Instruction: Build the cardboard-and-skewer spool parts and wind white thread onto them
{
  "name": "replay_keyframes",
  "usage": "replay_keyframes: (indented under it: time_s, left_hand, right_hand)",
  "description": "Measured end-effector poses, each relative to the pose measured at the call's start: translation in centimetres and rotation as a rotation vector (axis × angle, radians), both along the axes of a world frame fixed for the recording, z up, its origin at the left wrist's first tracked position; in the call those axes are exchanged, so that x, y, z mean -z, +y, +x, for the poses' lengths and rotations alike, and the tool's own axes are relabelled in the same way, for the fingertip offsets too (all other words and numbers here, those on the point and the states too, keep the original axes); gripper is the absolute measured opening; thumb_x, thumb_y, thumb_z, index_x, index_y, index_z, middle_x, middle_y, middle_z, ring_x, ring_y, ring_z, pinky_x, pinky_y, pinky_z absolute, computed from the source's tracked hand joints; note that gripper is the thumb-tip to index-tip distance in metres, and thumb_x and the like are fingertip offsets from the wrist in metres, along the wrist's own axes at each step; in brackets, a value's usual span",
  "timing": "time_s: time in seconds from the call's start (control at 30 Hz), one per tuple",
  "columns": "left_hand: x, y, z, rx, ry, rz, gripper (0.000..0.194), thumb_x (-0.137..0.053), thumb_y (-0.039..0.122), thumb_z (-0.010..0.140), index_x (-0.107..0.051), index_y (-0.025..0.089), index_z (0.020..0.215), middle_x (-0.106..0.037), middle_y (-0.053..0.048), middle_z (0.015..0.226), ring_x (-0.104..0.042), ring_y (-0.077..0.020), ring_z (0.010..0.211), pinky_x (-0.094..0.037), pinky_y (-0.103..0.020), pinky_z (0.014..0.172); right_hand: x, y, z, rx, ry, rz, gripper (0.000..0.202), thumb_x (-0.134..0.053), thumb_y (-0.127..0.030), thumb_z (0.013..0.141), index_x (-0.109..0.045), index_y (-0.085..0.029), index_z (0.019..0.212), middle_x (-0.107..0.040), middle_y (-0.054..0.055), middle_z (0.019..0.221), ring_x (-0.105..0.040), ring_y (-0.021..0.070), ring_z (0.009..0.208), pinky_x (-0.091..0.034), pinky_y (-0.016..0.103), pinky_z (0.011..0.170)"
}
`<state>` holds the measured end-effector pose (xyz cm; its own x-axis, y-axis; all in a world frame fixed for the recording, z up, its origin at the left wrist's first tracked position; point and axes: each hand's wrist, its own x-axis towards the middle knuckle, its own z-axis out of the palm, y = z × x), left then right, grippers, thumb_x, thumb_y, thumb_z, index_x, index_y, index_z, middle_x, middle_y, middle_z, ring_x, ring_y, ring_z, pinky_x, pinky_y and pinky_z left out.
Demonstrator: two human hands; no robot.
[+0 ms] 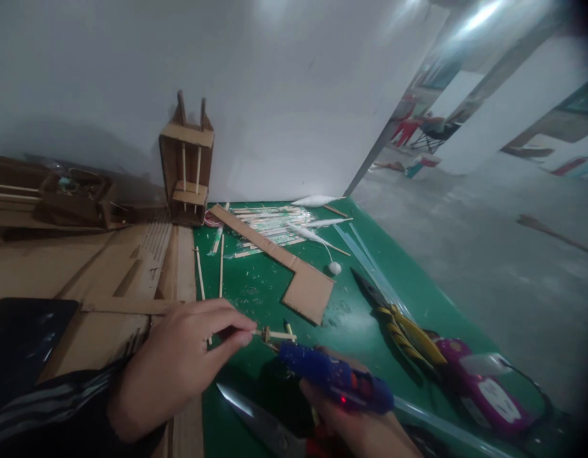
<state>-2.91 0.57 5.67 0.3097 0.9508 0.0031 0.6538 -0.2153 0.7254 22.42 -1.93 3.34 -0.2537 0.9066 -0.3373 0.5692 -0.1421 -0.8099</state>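
My left hand [179, 359] pinches a thin wooden stick [281, 335] between thumb and fingertips, held level above the green table. A small brown piece [266, 333] sits around the stick, just off my fingertips. My right hand [351, 420] is wrapped round a blue glue gun [334, 375], its red light lit and a clear glue stick [446, 423] coming out of its back. The gun's nozzle points left and is close to the small brown piece; whether they touch I cannot tell. Scissors [260, 420] lie below the gun, partly hidden by my right hand.
A cut cardboard piece [310, 289] lies mid-table beside wrapped sticks [269, 222]. Yellow-handled pliers [403, 327], clear glue sticks [370, 261] and a purple device [484, 388] are at right. A cardboard frame [187, 165] stands against the wall; cardboard sheets [103, 254] cover the left.
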Motion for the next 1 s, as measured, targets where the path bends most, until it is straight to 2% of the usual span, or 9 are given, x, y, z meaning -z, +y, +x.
replay_keyframes:
  time_s: [0.23,0.4,0.63,1.0]
  left_hand:
    - [0.00,0.02,0.19,-0.011,-0.002,-0.023,0.013,-0.057,0.033,0.090,-0.069,0.033,0.090,-0.070,0.006,0.092,-0.064,-0.0145,0.085,-0.046,-0.026,0.073]
    - [-0.08,-0.07,0.26,-0.004,0.010,-0.024,0.015,-0.056,0.037,0.090,-0.070,0.039,0.097,-0.070,0.008,0.096,-0.065,-0.0140,0.088,-0.048,-0.025,0.075]
    - [-0.08,-0.10,0.07,-0.005,0.017,-0.005,0.018,-0.053,0.039,0.092,-0.069,0.039,0.098,-0.072,0.009,0.099,-0.066,-0.0135,0.092,-0.049,-0.023,0.079]
    - [-0.36,-0.27,0.20,-0.019,-0.009,-0.031,0.015,-0.056,0.034,0.090,-0.071,0.035,0.093,-0.075,0.007,0.094,-0.068,-0.0150,0.087,-0.051,-0.022,0.074]
  right_hand:
    - [-0.45,-0.08,-0.26,0.028,0.003,-0.020,0.028,-0.058,-0.046,0.082,-0.056,-0.019,0.074,-0.058,0.000,0.069,-0.052,0.0161,0.063,-0.046,0.028,0.058]
    - [-0.49,0.03,-0.25,0.004,0.011,0.020,0.025,-0.059,-0.041,0.082,-0.056,-0.019,0.071,-0.056,0.000,0.066,-0.051,0.0150,0.061,-0.044,0.026,0.056]
    - [-0.72,-0.10,-0.14,0.009,-0.017,-0.016,0.027,-0.058,-0.045,0.082,-0.056,-0.020,0.072,-0.058,0.000,0.068,-0.052,0.0154,0.062,-0.046,0.026,0.056]
    - [-0.50,-0.12,-0.15,0.034,-0.047,0.013,0.029,-0.058,-0.046,0.083,-0.054,-0.020,0.070,-0.058,-0.001,0.067,-0.053,0.0160,0.063,-0.046,0.026,0.058]
